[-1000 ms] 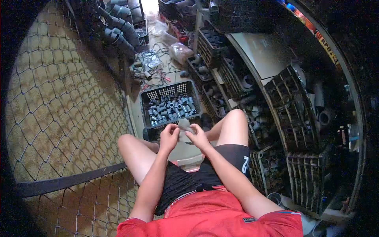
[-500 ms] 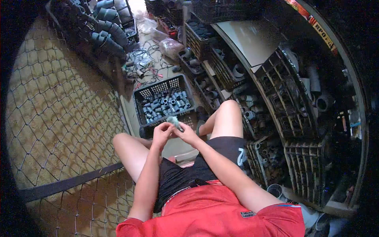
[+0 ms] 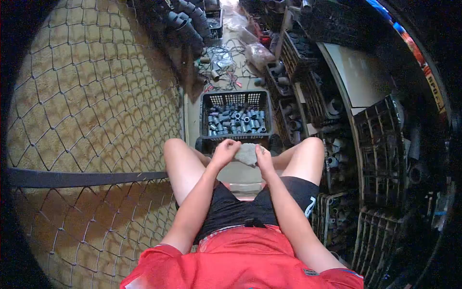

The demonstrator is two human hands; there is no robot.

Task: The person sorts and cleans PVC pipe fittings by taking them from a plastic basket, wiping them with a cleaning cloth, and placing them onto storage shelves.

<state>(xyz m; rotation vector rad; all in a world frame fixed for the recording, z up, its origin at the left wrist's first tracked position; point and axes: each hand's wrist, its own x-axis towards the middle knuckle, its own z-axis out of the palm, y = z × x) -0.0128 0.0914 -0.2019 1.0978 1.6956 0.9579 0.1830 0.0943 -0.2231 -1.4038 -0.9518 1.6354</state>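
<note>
A pale grey-green cloth is spread between my two hands, above my lap. My left hand pinches its left edge with closed fingers. On the other side, my right hand grips the right edge, thumb up. Whether anything lies beneath the cloth or in my right palm is hidden. Just beyond my hands, on the floor between my feet, stands a black plastic crate with many short grey pipe fittings in it.
Wire mesh runs along my left, with a dark bar across it. Stacked crates of fittings line the right side. Behind the front crate, cables and plastic bags litter the floor.
The cloth was bunched around a dark, small piece between my close-set hands; now it is spread flatter and my hands are farther apart. The view has turned, shifting the scene rightward.
</note>
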